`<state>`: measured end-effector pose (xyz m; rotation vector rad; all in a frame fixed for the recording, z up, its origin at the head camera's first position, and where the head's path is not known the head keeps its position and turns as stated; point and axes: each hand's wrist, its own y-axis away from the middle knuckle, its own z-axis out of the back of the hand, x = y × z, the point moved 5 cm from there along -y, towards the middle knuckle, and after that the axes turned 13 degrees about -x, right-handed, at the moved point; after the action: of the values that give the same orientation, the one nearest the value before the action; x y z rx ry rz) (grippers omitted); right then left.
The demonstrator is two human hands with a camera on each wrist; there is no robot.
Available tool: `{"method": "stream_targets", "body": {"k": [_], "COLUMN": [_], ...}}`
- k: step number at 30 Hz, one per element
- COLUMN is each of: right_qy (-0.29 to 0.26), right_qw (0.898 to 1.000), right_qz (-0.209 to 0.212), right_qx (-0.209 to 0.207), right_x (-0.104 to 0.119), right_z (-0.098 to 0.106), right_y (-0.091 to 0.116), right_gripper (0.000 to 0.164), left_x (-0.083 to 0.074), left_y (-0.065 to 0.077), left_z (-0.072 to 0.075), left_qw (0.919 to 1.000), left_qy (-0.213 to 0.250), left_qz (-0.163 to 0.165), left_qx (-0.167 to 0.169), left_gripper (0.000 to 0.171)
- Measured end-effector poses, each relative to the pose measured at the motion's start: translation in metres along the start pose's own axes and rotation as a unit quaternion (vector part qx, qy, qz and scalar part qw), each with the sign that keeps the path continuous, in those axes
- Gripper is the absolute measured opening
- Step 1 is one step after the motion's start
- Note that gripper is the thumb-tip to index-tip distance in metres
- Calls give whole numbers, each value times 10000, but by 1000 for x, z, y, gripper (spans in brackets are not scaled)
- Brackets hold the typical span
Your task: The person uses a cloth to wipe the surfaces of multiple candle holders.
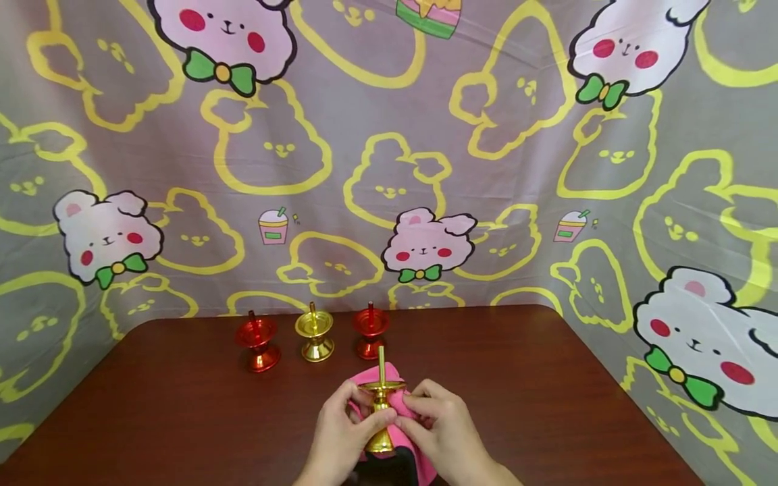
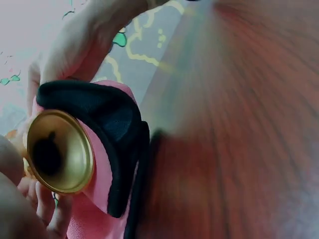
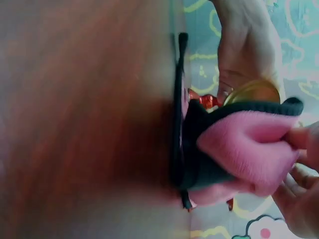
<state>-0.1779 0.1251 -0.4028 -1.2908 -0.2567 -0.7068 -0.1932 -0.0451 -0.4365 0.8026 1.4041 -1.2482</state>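
A gold candlestick (image 1: 381, 442) with a tall pin and a wide drip dish stands upright between both hands, low in the middle of the head view. My left hand (image 1: 343, 422) grips its stem, thumb across the front. With its thumb and fingers, my right hand (image 1: 450, 425) pinches a pink cloth (image 1: 398, 403) with black edging against the candlestick's right side. More cloth shows behind and below it. The left wrist view looks into the round hollow base (image 2: 77, 149). In the right wrist view, the folded cloth (image 3: 249, 149) covers most of the candlestick.
Towards the back of the dark wooden table (image 1: 182, 405) stand a red candlestick (image 1: 260, 354), a gold one (image 1: 316, 347) and another red one (image 1: 369, 344), in a loose row. A curtain (image 1: 340, 202) with cartoon prints hangs behind and at both sides.
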Motion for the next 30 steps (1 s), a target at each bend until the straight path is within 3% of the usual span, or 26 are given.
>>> {"method": "stream_targets", "body": {"k": [2,5,9,13,18,23,26,30], "right_qy": [-637,-1649,-2511,-2868,-2566,-2267,-2205,-2056], "right_qw": [9945,9692,9477,9395,9437,9553,9616,9726], "right_qz": [-799,-1752,-1790,-1578,-1707,-1457,-1195,-568], "right_qx": [242,525,824,1007,1206,1214,1116,920], "right_x": [-7,-17,-19,-19,-19,-15,-11,-5], "right_z": [3,6,7,7,5,2,2,2], "right_y": [-1,0,0,1,4,5,4,1], "right_gripper": [20,23,24,23,21,18,17,14], "left_x": [1,2,3,5,5,1,-2,-1], "left_y": [-1,0,4,6,12,13,11,8], "left_z": [-1,-1,1,1,1,-1,-3,-3], "left_qw": [9983,9905,9803,9668,9533,9505,9558,9737], "left_qy": [502,1116,1430,1689,1697,1812,1788,1238], "left_qz": [236,653,982,1108,882,682,527,307], "left_qx": [168,477,942,1568,2338,2431,2275,1886], "left_gripper": [35,30,28,40,61,50,43,38]}}
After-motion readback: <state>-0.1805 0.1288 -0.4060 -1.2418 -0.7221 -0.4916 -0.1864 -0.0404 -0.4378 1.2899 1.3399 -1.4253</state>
